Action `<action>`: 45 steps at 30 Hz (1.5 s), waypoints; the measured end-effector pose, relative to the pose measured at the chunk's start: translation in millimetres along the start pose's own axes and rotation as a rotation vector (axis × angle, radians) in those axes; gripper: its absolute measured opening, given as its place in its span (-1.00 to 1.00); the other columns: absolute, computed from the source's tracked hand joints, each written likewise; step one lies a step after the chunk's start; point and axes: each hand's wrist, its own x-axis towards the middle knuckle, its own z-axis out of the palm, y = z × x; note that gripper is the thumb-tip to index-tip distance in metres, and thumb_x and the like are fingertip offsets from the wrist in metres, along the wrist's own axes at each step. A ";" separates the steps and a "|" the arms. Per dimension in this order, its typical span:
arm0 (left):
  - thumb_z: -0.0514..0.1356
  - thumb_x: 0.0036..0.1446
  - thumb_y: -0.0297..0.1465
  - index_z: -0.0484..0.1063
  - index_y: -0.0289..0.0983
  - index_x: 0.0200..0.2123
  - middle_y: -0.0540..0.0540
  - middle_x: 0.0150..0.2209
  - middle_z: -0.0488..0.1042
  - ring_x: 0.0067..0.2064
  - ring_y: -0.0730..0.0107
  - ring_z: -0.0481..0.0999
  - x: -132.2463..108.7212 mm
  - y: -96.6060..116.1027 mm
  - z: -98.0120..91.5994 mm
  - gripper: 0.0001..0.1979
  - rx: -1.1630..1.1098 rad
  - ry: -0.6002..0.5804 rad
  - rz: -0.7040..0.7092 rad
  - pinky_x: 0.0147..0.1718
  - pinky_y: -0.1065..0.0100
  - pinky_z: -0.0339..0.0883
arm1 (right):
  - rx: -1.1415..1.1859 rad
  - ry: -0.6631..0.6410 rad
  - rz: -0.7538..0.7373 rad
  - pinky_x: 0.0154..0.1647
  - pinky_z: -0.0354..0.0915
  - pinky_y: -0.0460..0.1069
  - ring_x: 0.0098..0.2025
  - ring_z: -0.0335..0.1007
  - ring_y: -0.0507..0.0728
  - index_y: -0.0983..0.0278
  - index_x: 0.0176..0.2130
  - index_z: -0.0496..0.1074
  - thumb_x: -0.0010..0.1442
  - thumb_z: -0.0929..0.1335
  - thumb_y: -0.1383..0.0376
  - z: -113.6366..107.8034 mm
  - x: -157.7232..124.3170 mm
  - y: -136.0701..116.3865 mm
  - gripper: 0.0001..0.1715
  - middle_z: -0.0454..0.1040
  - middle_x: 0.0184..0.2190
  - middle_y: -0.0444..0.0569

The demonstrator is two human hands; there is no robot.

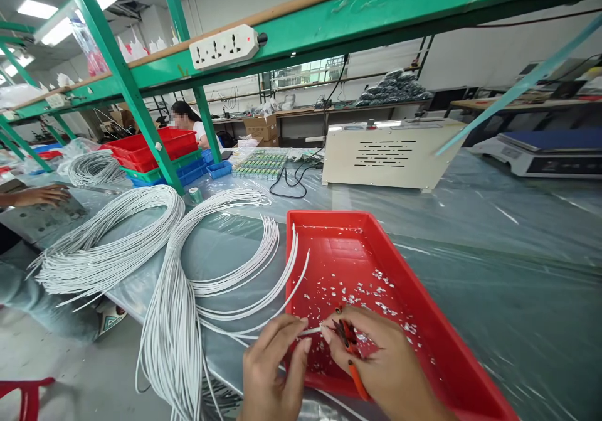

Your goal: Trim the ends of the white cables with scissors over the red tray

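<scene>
Over the near end of a red tray (371,220), my left hand (277,361) pinches a white cable (310,331) close to its tip. My right hand (376,352) is closed around a small pair of pliers or cutters (358,380) with orange handles, and its fingertips meet the cable's end. The tool's jaws are partly hidden by my fingers. White and silvery scraps (385,308) are scattered over the tray's floor. Left of the tray lies a big bundle of white cables (172,308), with several loose ends curving toward the tray.
Another coiled cable bundle (117,233) lies farther left, near a co-worker's hand (44,195). A beige metal box (388,157) and a scale (555,151) stand behind the tray. Stacked bins (150,148) sit by a green shelf post (126,88). Another person (190,123) is beyond them.
</scene>
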 end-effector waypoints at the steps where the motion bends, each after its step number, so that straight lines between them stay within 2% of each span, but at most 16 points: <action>1: 0.11 0.12 -0.54 0.47 -0.29 -0.13 -0.19 -0.19 0.51 -0.20 0.32 0.50 2.1 1.8 -1.9 -0.74 -0.017 -0.048 -0.012 -0.20 0.39 0.38 | -0.016 0.008 -0.046 -0.52 0.21 -0.08 -0.56 0.27 0.07 0.28 -0.51 0.39 0.06 0.25 0.34 -0.4 -0.3 0.1 -0.82 0.37 -0.61 -0.12; 3: 0.10 0.14 -0.53 0.50 -0.28 -0.14 -0.18 -0.22 0.54 -0.23 0.32 0.51 6.8 4.6 -4.2 -0.75 -0.071 -0.159 -0.062 -0.22 0.39 0.38 | -0.032 0.016 -0.101 -0.53 0.20 -0.07 -0.57 0.26 0.06 0.28 -0.51 0.40 0.05 0.25 0.35 0.4 -1.9 0.4 -0.82 0.36 -0.63 -0.13; 5: 0.11 0.13 -0.50 0.54 -0.27 -0.22 -0.15 -0.32 0.58 -0.32 0.34 0.52 10.7 5.6 -3.5 -0.78 -0.112 -0.194 -0.130 -0.30 0.42 0.38 | 0.011 -0.005 -0.065 -0.53 0.21 -0.07 -0.57 0.26 0.06 0.27 -0.51 0.41 0.08 0.26 0.34 2.8 -4.3 0.6 -0.81 0.36 -0.63 -0.13; 7: 0.15 0.11 -0.49 0.57 -0.27 -0.32 -0.11 -0.42 0.59 -0.42 0.38 0.51 11.9 4.7 0.0 -0.83 -0.125 -0.128 -0.189 -0.41 0.45 0.36 | 0.129 -0.020 0.041 -0.51 0.24 -0.08 -0.55 0.30 0.06 0.26 -0.50 0.41 0.12 0.28 0.29 5.7 -6.7 0.7 -0.79 0.39 -0.61 -0.13; 9: 0.18 0.08 -0.49 0.57 -0.27 -0.36 -0.09 -0.46 0.58 -0.48 0.40 0.48 10.2 2.7 4.7 -0.86 -0.120 -0.049 -0.188 -0.49 0.47 0.33 | 0.266 -0.010 0.136 -0.48 0.28 -0.09 -0.52 0.34 0.07 0.25 -0.49 0.42 0.11 0.30 0.25 8.1 -8.5 0.5 -0.80 0.43 -0.57 -0.12; 14: 0.17 0.05 -0.58 0.52 -0.30 -0.35 -0.10 -0.43 0.57 -0.45 0.42 0.50 0.7 -1.8 14.3 -0.86 -0.068 0.099 0.007 -0.46 0.49 0.36 | 0.431 -0.003 0.231 -0.36 0.37 -0.08 -0.42 0.46 0.14 0.27 -0.42 0.49 0.06 0.36 0.28 10.3 -9.7 1.8 -0.88 0.54 -0.47 -0.05; 18: 0.18 0.01 -0.65 0.47 -0.30 -0.33 -0.09 -0.43 0.56 -0.41 0.40 0.53 -2.8 -3.3 17.5 -0.81 0.010 0.187 0.140 -0.43 0.48 0.39 | 0.503 -0.020 0.271 -0.37 0.39 -0.08 -0.41 0.48 0.15 0.28 -0.40 0.52 0.05 0.37 0.28 11.8 -11.0 5.3 -0.88 0.55 -0.46 -0.04; 23: 0.19 0.01 -0.65 0.45 -0.28 -0.32 -0.07 -0.43 0.55 -0.41 0.41 0.53 -3.6 -5.1 20.1 -0.80 0.054 0.208 0.150 -0.43 0.47 0.40 | 0.539 -0.022 0.303 -0.35 0.39 -0.09 -0.39 0.48 0.14 0.28 -0.37 0.52 0.07 0.37 0.28 11.9 -12.9 7.3 -0.87 0.56 -0.44 -0.03; 31: 0.18 0.00 -0.68 0.42 -0.27 -0.26 -0.08 -0.41 0.55 -0.38 0.40 0.54 -8.8 -11.3 22.2 -0.74 0.187 0.266 0.251 -0.39 0.44 0.39 | 0.584 -0.026 0.343 -0.36 0.38 -0.11 -0.40 0.47 0.13 0.27 -0.39 0.54 0.00 0.42 0.31 11.7 -13.9 9.4 -0.91 0.55 -0.47 -0.06; 36: 0.18 -0.01 -0.69 0.43 -0.30 -0.27 -0.10 -0.42 0.55 -0.39 0.39 0.53 -7.7 -11.7 22.4 -0.75 0.186 0.286 0.298 -0.40 0.43 0.39 | 0.594 -0.015 0.365 -0.36 0.37 -0.11 -0.40 0.46 0.13 0.28 -0.37 0.55 0.00 0.42 0.31 12.0 -13.6 7.8 -0.89 0.55 -0.46 -0.05; 38: 0.17 0.00 -0.69 0.43 -0.31 -0.28 -0.10 -0.42 0.54 -0.40 0.39 0.52 -7.1 -11.0 22.6 -0.77 0.149 0.271 0.275 -0.42 0.44 0.38 | 0.578 -0.013 0.358 -0.34 0.36 -0.12 -0.39 0.46 0.12 0.28 -0.37 0.55 0.02 0.41 0.31 12.0 -12.9 6.0 -0.88 0.55 -0.46 -0.05; 45: 0.13 0.08 -0.61 0.47 -0.25 -0.27 -0.06 -0.42 0.54 -0.44 0.45 0.47 -6.9 -5.7 19.5 -0.80 -0.034 0.152 0.068 -0.46 0.48 0.30 | 0.502 -0.004 0.279 -0.36 0.34 -0.14 -0.42 0.43 0.09 0.27 -0.38 0.53 0.06 0.36 0.31 9.4 -11.1 1.4 -0.88 0.52 -0.49 -0.10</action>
